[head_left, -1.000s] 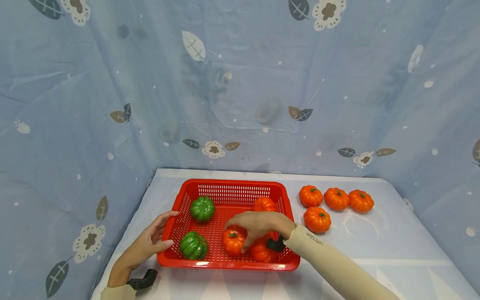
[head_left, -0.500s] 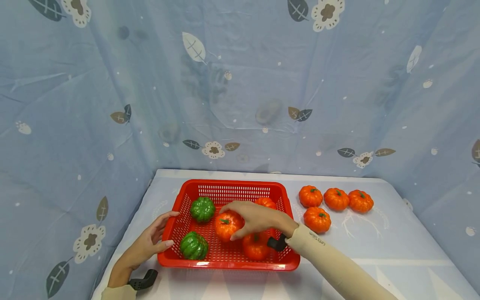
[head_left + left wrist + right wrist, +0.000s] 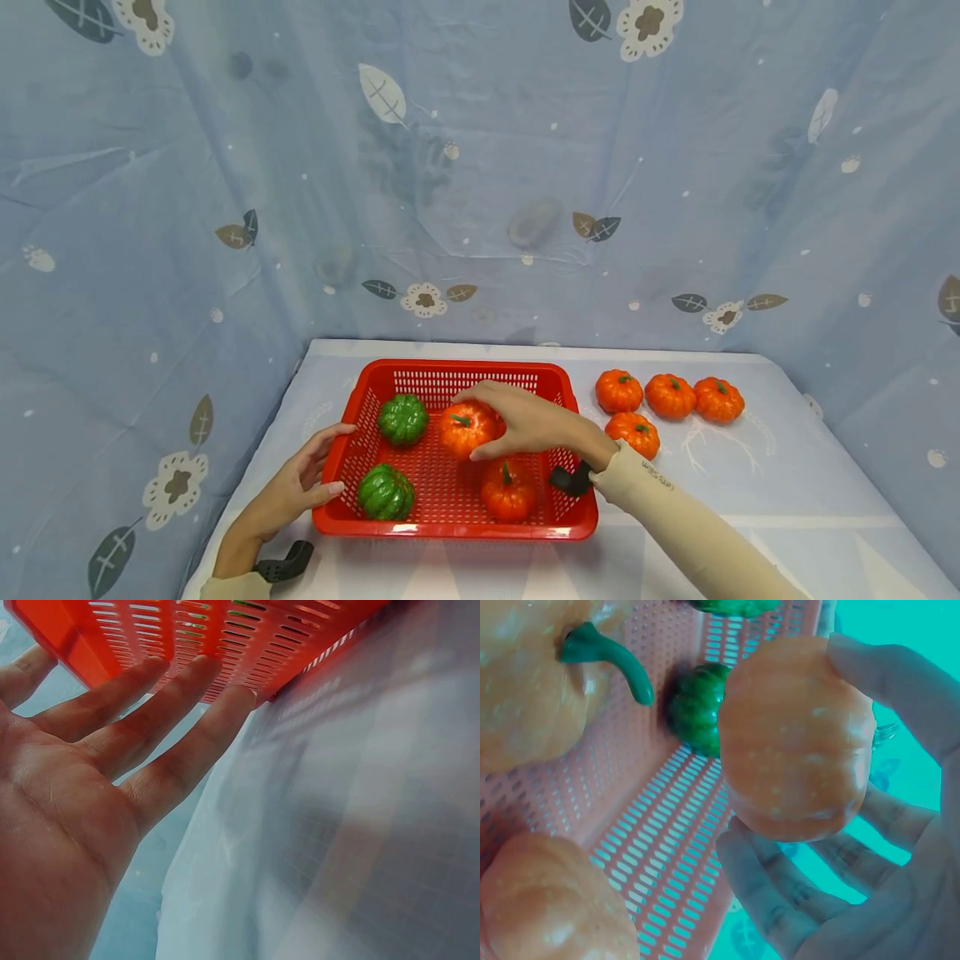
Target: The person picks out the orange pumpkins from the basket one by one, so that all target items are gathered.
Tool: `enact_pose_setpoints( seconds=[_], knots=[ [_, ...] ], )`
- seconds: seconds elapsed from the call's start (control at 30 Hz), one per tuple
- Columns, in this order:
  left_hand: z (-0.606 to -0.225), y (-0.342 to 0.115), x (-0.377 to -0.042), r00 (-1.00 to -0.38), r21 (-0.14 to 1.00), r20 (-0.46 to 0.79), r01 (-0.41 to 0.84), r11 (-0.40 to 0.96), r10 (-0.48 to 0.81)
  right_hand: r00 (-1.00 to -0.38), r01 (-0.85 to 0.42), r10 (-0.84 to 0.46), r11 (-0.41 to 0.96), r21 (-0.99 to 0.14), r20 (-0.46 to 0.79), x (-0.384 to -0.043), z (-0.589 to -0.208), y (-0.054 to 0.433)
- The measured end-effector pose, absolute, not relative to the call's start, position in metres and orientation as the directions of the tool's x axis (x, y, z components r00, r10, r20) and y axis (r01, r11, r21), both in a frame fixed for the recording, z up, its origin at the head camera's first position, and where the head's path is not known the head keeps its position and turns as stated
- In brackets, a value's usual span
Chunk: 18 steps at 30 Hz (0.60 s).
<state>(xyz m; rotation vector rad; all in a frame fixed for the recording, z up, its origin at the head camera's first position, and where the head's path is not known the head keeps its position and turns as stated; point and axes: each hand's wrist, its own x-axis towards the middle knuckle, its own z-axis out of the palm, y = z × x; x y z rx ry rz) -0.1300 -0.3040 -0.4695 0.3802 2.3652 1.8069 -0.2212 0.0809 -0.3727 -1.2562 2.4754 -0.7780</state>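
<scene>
Over the red basket point(image 3: 457, 531), your right hand point(image 3: 525, 421) is holding an orange pumpkin point(image 3: 467, 429); thumb and fingers are bending round its sides, parted to its width, and are gripping nothing else. That pumpkin is appearing raised off the mesh floor, within the basket's outline and just beside the far green pumpkin point(image 3: 403, 419), while the near green pumpkin point(image 3: 386, 492) is sitting at the front left. Below your right hand, a second orange pumpkin point(image 3: 508, 492) is standing on the floor, and the right wrist view is showing a third orange pumpkin point(image 3: 555, 907) farther back. Your left hand point(image 3: 288, 487) is resting at the left wall, thumb at the rim and fingers point(image 3: 191, 754) extending nearly straight, holding no pumpkin; how hard they are pressing cannot be told. To the right, a row of three orange pumpkins point(image 3: 671, 396) is lying on the table point(image 3: 810, 483), with a fourth loose pumpkin point(image 3: 632, 429) just in front. In my judgement, you are carrying out the lift-and-carry step, the pumpkin being secured but not yet set down. Your next move is calling for an even pinch, clearance over the neighbouring pumpkins and the rim, and a light left-hand brace.
</scene>
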Motion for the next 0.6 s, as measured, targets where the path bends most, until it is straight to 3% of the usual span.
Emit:
enact_pose_setpoints(
  seconds=[0.6],
  knots=[
    [-0.469, -0.302, -0.129, -0.963, 0.961, 0.035, 0.106, 0.257, 0.266, -0.674, -0.605, -0.736, 0.506, -0.614, 0.057, -0.216, -0.366, 0.130]
  ],
)
